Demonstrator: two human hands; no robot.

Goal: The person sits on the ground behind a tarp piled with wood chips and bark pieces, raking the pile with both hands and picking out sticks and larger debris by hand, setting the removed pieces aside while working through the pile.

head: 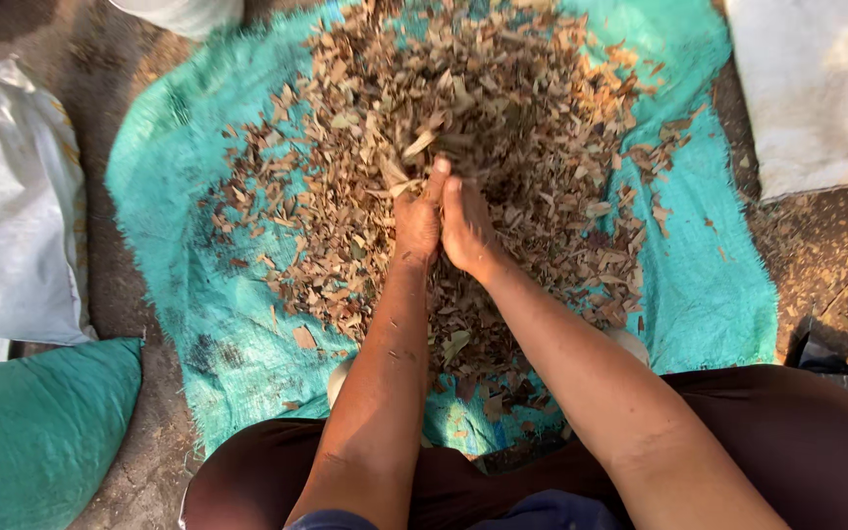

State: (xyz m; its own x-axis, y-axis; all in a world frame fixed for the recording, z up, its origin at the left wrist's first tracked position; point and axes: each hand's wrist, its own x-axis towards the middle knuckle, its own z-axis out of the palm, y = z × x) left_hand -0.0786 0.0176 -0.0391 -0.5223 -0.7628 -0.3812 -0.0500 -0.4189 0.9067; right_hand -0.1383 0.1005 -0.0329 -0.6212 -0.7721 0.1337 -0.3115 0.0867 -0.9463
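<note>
The left hand [417, 221] and right hand [465, 228], pressed together, scoop dry leaves [503, 108]. Both grips look cupped half-open. Most leaves lie unsorted on the teal sheet [709, 294].

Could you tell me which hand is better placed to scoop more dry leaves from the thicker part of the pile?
Probably the right hand: the dry leaves lie deepest just beyond it.

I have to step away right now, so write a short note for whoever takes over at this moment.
Left hand and right hand: pressed side by side, fingers pushed into the dry leaf pile; whether they grip leaves cannot be seen.
Leaves: heaped on the teal woven sheet on the ground, some scattered toward its edges.
Around: white sacks left and right, a teal sack lower left.
Done: leaves piled. Left: leaves all on the sheet.
</note>
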